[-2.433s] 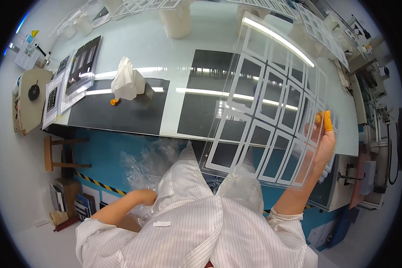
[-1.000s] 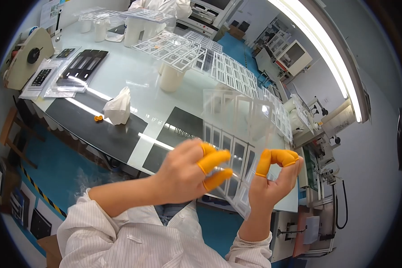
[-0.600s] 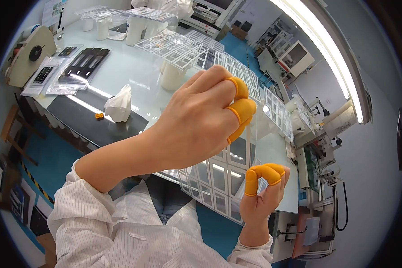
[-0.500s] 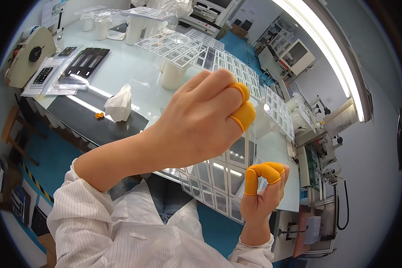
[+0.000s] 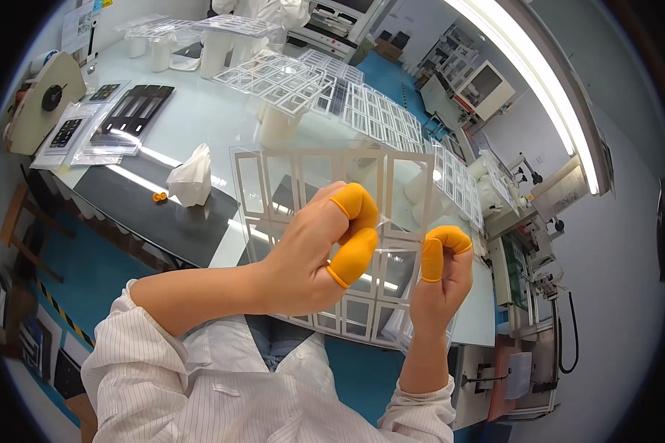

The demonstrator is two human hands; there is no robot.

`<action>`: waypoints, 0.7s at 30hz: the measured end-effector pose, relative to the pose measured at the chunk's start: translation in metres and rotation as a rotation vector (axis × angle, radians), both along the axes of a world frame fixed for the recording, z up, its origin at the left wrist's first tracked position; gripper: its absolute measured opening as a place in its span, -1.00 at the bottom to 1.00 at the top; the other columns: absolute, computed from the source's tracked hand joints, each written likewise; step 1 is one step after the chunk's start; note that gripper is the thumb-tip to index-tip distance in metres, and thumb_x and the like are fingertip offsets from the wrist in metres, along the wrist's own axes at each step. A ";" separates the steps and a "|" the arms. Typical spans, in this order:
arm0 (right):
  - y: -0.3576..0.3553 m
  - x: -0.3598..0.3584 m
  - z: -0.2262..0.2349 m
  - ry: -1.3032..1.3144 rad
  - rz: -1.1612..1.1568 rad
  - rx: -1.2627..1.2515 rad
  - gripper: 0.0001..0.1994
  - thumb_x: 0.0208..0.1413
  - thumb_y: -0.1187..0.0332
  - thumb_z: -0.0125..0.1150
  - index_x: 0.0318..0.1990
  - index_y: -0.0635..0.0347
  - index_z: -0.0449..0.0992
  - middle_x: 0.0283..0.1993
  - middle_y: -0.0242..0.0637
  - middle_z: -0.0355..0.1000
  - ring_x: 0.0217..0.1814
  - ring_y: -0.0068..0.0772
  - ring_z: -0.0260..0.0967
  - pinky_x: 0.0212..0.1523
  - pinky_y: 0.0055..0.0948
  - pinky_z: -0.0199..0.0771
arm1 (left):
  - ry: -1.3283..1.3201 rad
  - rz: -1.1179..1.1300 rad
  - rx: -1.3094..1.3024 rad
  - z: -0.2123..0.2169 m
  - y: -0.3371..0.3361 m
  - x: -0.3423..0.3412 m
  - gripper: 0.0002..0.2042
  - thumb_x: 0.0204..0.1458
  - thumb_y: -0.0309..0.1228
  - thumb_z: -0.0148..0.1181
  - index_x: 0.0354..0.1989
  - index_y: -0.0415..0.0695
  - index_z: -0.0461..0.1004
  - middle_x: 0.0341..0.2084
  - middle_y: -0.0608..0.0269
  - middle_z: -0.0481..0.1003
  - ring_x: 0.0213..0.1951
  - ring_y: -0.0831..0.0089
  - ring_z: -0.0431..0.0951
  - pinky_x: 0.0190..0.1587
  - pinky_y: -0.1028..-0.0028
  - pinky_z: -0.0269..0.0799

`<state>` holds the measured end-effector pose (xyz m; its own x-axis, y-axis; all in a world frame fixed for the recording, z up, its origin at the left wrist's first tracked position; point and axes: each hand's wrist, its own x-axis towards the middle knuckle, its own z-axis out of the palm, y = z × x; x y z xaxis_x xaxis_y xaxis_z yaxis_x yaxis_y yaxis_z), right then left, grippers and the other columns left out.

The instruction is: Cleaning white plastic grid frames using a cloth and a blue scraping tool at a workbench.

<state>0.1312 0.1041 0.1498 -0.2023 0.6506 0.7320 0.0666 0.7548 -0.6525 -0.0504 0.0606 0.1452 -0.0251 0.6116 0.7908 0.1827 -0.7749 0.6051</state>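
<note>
A clear sheet printed with rows of white rectangular frames stands tilted before me. At its right edge, my right hand is closed, thumb and forefinger pinching the sheet. In front of the sheet's middle, my left hand is closed with thumb and forefinger pressed together. A tiny whitish bit shows by those fingertips, too small to name. Both hands wear orange-yellow finger cots. On a dark mat to the left lie a crumpled white wipe and loose orange finger cots.
Similar framed sheets rest on white cups across the glass-topped table. Black panels in clear bags lie at the left, near a beige reel machine. Another person in white is at the back. Equipment stands right.
My left hand has come down and left, leaving more of the framed sheet in sight. The sheet now stands more upright, and my right hand has risen with its edge.
</note>
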 end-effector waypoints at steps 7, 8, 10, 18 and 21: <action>0.045 0.012 0.034 0.220 -0.049 -0.040 -0.92 0.07 0.48 0.01 -0.29 0.28 0.36 -0.37 -0.42 0.31 -0.31 -0.70 0.20 -0.21 -0.71 0.17 | 0.305 0.130 -0.332 -0.049 -0.043 -0.022 -0.79 -0.13 -0.50 0.10 -0.73 -0.25 0.29 -0.80 0.12 0.23 -0.73 0.26 0.13 -0.65 0.45 0.02; 0.057 0.020 0.044 0.242 -0.078 -0.015 -0.89 0.07 0.47 0.00 -0.27 0.30 0.38 -0.34 -0.39 0.32 -0.27 -0.66 0.22 -0.14 -0.68 0.18 | 0.279 0.085 -0.452 -0.066 -0.056 -0.029 -0.79 -0.13 -0.50 0.10 -0.74 -0.26 0.29 -0.81 0.08 0.24 -0.75 0.22 0.11 -0.67 0.46 0.01; 0.074 0.039 0.075 0.452 -0.116 0.019 -0.85 0.06 0.48 -0.02 -0.24 0.33 0.39 -0.29 -0.35 0.32 -0.22 -0.60 0.24 -0.06 -0.62 0.21 | 0.225 -0.057 -0.776 -0.100 -0.076 -0.046 -0.77 -0.12 -0.50 0.04 -0.76 -0.25 0.25 -0.86 0.25 0.15 -0.77 0.50 0.12 -0.68 0.51 -0.02; 0.073 0.046 0.170 0.694 -0.094 0.250 -0.80 0.02 0.46 -0.04 -0.23 0.42 0.39 -0.28 -0.25 0.32 -0.18 -0.49 0.27 0.03 -0.56 0.20 | -0.679 0.199 -1.805 -0.280 -0.179 -0.152 -0.58 -0.03 0.03 0.00 -0.71 -0.03 0.22 -0.84 0.41 0.07 -0.76 0.48 0.14 -0.71 0.50 0.06; 0.054 0.027 0.189 0.715 -0.011 0.176 -0.88 0.07 0.39 0.00 -0.35 0.24 0.42 -0.53 -0.47 0.24 -0.49 -0.67 0.11 -0.40 -0.76 0.12 | -0.823 -0.222 -1.891 -0.345 -0.188 -0.207 -0.66 -0.05 -0.08 0.03 -0.65 -0.09 0.31 -0.80 0.26 0.26 -0.73 0.28 0.29 -0.66 0.31 0.23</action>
